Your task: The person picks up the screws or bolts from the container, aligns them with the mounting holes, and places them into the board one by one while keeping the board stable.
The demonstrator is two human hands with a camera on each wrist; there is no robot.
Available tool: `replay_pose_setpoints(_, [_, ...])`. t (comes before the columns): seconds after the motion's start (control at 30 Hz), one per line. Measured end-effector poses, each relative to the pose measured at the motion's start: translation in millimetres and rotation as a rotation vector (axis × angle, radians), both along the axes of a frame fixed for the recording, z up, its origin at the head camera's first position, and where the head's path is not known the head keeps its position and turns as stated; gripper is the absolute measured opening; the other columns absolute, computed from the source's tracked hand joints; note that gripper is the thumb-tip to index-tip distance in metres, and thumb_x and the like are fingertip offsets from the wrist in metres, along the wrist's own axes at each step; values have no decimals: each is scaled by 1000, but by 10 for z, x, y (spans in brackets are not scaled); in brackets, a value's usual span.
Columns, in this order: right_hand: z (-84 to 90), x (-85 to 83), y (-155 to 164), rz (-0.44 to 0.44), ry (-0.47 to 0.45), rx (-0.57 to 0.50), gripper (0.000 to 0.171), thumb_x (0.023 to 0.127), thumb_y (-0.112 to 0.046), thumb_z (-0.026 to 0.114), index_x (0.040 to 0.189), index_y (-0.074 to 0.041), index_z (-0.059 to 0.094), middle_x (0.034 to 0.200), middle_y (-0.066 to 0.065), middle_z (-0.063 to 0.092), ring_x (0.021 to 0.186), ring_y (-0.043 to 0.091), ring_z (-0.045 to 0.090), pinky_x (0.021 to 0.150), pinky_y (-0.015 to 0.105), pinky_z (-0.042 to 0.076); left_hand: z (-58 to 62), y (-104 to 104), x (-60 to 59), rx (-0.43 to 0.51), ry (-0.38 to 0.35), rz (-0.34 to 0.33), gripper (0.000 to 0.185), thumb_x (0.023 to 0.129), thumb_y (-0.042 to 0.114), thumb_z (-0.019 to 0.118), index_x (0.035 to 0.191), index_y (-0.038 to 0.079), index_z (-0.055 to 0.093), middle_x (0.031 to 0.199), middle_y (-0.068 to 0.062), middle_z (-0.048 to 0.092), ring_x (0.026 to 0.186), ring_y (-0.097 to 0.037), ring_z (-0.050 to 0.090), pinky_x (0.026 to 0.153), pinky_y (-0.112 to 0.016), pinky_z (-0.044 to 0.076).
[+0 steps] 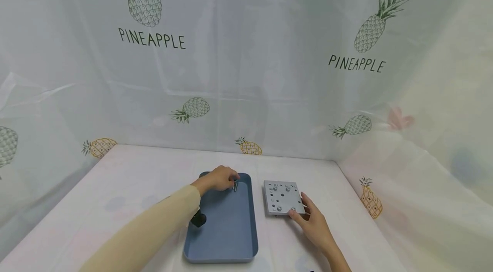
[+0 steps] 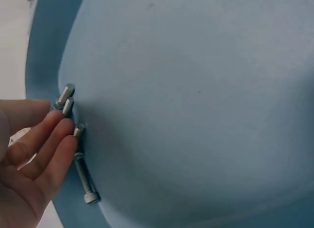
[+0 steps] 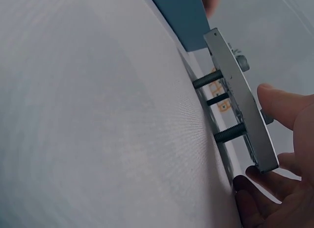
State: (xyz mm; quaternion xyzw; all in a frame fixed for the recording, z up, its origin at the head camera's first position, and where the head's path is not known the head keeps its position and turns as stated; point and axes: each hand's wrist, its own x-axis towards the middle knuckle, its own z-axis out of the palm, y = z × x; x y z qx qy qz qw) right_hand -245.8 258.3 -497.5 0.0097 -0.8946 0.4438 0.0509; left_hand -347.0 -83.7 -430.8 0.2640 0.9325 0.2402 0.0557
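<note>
Clearly, the blue tray is a smooth, matt rectangle with softly rounded corners and a low raised rim, set on a pale worktop marked with faint, blurred spots. At about one o'clock inside the tray, beside its wall, lie metal bolts; the left hand reaches to them over the twelve o'clock end, its forearm in a cream sleeve. Its fingers touch the bolts, but I cannot tell whether they have pinched one.

Between two and three o'clock from the tray, near it, sits a squarish metal plate, dull silver, drilled with holes and dotted with rounded screw heads. At the plate's four o'clock corner the right hand grips it between thumb and fingers.

In the head view the bolts are only a small glint; the left wrist view separates them, showing a socket-head bolt with a threaded shank. The right wrist view alone shows the plate edge-on, with dark threaded rods jutting from its underside towards the worktop. Across the head view, at twelve o'clock behind everything, hangs a thin, creased curtain printed with pineapples.
</note>
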Motion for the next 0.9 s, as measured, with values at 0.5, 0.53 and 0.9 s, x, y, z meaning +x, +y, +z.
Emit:
replay_pose_setpoints(0.5, [-17,-10,12,-2,6,7,93,97,-41,79,167,-4,29,159,26,48,132,36,62,106,43,54,-157,100,-27,-20,137,11,15,94,-3,74,107,1,80,92,-7,73,81,-16,59,80,-37,54])
replay_pose_setpoints(0.53, [-18,-11,11,-1,5,8,93,97,-41,79,167,-5,29,159,26,48,132,36,61,106,43,54,-167,105,-30,-7,136,19,13,93,-4,75,104,1,80,90,-7,73,80,-16,59,80,-38,54])
replay_pose_setpoints(0.9, [-7,-18,2,4,9,10,92,97,-40,79,166,-4,30,160,26,47,133,37,61,107,44,53,-241,91,-47,-9,170,-28,13,91,0,80,102,6,81,85,-2,70,78,-14,56,79,-37,53])
